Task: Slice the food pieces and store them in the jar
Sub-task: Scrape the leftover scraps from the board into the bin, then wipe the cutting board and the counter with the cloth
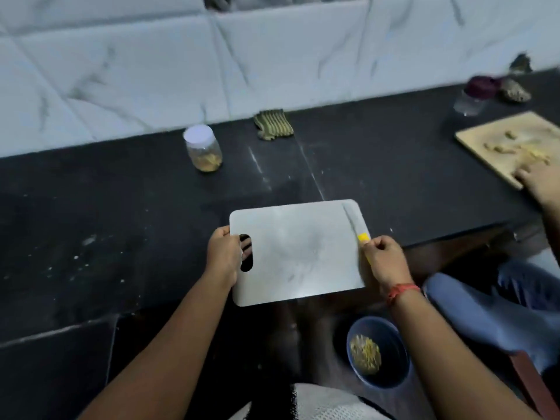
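Observation:
A bare white cutting board (297, 253) is held at the front edge of the dark counter (121, 222). My left hand (223, 256) grips the board's left edge, fingers through its handle slot. My right hand (386, 260) grips the board's right edge together with a yellow-handled knife (356, 227), whose blade lies along the board. A clear jar (203, 151) with a white lid and some yellowish pieces inside stands on the counter near the wall. Below the counter edge sits a blue bowl (378, 353) holding yellowish scraps.
Another person's hand (539, 180) rests on a wooden board (512, 140) with food pieces at the right. A second jar (474, 97) with a dark lid stands behind it. A ridged olive object (274, 124) lies by the tiled wall. A blue-clad leg (485, 313) is at right.

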The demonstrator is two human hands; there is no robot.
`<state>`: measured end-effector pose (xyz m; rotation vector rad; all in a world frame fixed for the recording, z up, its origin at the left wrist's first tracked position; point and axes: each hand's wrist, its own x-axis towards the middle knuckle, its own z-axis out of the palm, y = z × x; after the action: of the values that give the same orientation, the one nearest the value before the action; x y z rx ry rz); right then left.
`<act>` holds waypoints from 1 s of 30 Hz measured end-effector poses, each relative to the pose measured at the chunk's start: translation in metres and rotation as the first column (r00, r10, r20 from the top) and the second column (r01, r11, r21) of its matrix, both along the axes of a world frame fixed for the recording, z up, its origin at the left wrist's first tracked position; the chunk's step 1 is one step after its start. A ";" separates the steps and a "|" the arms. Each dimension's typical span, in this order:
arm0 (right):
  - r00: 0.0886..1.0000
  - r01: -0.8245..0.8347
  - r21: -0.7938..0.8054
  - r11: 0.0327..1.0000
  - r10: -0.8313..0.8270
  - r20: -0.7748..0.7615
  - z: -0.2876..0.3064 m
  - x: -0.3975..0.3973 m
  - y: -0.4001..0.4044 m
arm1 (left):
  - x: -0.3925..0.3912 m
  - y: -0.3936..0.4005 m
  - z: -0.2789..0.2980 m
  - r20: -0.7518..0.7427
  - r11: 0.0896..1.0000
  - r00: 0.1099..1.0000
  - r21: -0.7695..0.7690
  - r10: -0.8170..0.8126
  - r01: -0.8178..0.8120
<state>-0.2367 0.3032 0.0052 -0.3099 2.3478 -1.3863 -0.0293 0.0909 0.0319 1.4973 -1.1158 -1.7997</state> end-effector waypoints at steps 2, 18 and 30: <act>0.997 -0.071 0.055 0.996 0.072 -0.017 0.010 0.001 -0.048 | 0.006 -0.038 0.001 0.160 0.996 0.987 -0.087 -0.009 0.023; 0.751 -0.204 0.720 0.664 0.577 -0.320 0.010 -0.004 -0.172 | 0.020 -0.161 -0.029 0.770 0.845 0.637 -0.311 -0.044 0.435; 0.588 -0.599 0.666 0.444 0.809 -0.010 0.028 -0.062 -0.221 | 0.024 -0.146 -0.012 0.901 0.800 0.426 -0.314 0.081 0.512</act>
<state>-0.2987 0.0820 0.0333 -1.2574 2.2678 -0.1254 -0.0054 -0.0553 0.0200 1.9701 -2.2154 -0.4854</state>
